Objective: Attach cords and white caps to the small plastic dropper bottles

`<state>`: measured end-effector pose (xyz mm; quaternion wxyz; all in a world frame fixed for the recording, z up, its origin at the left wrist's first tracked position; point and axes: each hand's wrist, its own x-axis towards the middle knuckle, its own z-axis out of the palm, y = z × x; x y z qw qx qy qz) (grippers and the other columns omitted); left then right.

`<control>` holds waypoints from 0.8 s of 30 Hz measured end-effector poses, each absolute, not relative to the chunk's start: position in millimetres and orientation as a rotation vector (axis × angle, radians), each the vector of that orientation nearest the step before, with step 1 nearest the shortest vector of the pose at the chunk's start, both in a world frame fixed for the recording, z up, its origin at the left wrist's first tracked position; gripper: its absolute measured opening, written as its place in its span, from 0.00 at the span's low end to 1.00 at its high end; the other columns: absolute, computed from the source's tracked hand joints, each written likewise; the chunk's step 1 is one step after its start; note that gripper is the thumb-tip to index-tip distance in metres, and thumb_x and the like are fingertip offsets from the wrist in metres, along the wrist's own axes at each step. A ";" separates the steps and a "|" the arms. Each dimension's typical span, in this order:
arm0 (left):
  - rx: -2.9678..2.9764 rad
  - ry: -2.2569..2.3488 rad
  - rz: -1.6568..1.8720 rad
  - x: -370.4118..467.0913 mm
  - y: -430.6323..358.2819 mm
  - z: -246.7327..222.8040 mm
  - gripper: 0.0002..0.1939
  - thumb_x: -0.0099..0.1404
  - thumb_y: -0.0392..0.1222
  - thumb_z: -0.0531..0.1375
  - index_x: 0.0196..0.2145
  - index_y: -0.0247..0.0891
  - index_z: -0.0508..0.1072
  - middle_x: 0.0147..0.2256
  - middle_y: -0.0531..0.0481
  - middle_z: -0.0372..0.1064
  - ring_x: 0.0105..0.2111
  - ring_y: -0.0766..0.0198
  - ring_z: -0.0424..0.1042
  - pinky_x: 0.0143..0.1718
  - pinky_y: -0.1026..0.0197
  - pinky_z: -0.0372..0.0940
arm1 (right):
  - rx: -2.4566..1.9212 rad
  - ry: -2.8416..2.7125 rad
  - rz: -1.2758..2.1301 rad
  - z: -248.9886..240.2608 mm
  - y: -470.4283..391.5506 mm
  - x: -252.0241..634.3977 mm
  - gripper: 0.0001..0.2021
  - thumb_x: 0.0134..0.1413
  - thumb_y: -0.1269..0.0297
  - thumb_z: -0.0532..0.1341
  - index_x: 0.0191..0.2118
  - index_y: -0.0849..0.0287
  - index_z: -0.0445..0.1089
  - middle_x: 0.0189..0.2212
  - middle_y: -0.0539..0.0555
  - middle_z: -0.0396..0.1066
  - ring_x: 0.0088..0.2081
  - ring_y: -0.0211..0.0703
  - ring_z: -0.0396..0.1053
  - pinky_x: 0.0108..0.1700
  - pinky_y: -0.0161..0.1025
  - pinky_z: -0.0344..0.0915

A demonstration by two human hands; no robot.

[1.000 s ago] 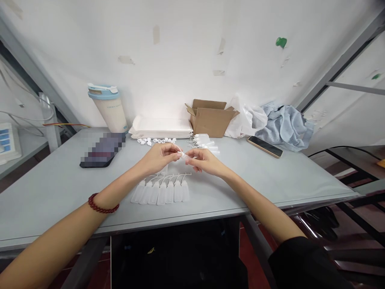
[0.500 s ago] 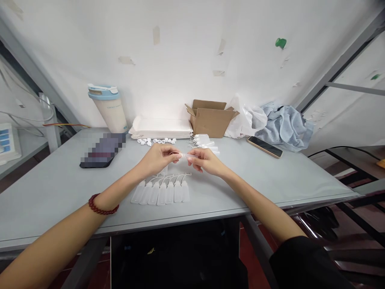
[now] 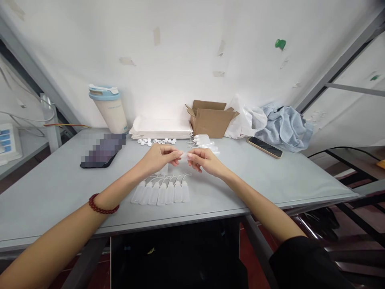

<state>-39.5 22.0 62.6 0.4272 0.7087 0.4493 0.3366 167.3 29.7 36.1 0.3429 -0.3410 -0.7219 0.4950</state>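
Note:
Over the middle of the table, my left hand (image 3: 162, 156) and my right hand (image 3: 207, 159) face each other with their fingertips pinched. A small translucent plastic bottle (image 3: 183, 155) lies between them, mostly covered by the fingers. The left fingers grip its nozzle end; the right fingers close round its body. Below my hands several translucent squeeze bottles (image 3: 162, 194) with thin tube nozzles lie in a row, and another one is partly hidden behind my left wrist. Farther back are several loose white caps (image 3: 157, 141) and a group of bottles with white tops (image 3: 205, 140).
Along the wall stand a blue-lidded tumbler (image 3: 110, 110), a stack of white envelopes or sheets (image 3: 162, 127), an open cardboard box (image 3: 212, 122), a plastic bag (image 3: 245, 120) and a blue cloth (image 3: 285, 126). A phone (image 3: 264, 147) lies right, a blurred dark item (image 3: 104, 151) left.
The fingers have shifted slightly round the bottle; its thin tube, seen earlier by my left fingers, no longer shows. The bottles and caps on the table have not moved.

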 end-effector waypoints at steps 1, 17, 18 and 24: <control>1.758 1.122 0.792 -39.7 22.0 63.3 0.17 0.60 0.54 0.62 0.27 0.35 0.77 0.26 0.48 0.75 0.27 0.61 0.75 0.34 0.59 0.71 | -0.886 -1.883 1.276 36.0 29.6 167.2 0.16 0.58 0.52 0.57 0.29 0.61 0.66 0.22 0.48 0.64 0.19 0.30 0.59 0.20 0.31 0.56; 1.937 1.140 0.748 -39.1 20.2 58.4 0.19 0.64 0.55 0.57 0.30 0.35 0.76 0.27 0.49 0.75 0.26 0.63 0.73 0.31 0.62 0.67 | -0.930 -1.958 1.161 38.5 29.0 167.6 0.17 0.61 0.52 0.53 0.28 0.60 0.63 0.20 0.46 0.60 0.19 0.31 0.56 0.23 0.33 0.54; 1.923 1.142 0.719 -39.5 20.6 58.8 0.21 0.64 0.56 0.56 0.27 0.35 0.75 0.26 0.48 0.74 0.25 0.63 0.73 0.30 0.62 0.67 | -0.926 -1.964 1.154 38.9 28.6 167.2 0.17 0.61 0.53 0.53 0.28 0.60 0.63 0.20 0.46 0.60 0.19 0.31 0.56 0.24 0.33 0.54; 2.129 1.088 0.753 -39.3 19.3 57.3 0.18 0.65 0.52 0.55 0.28 0.36 0.75 0.25 0.51 0.73 0.26 0.64 0.71 0.29 0.64 0.63 | -0.968 -1.927 1.156 39.4 26.5 166.0 0.20 0.60 0.48 0.54 0.24 0.59 0.58 0.21 0.46 0.56 0.20 0.31 0.54 0.22 0.32 0.52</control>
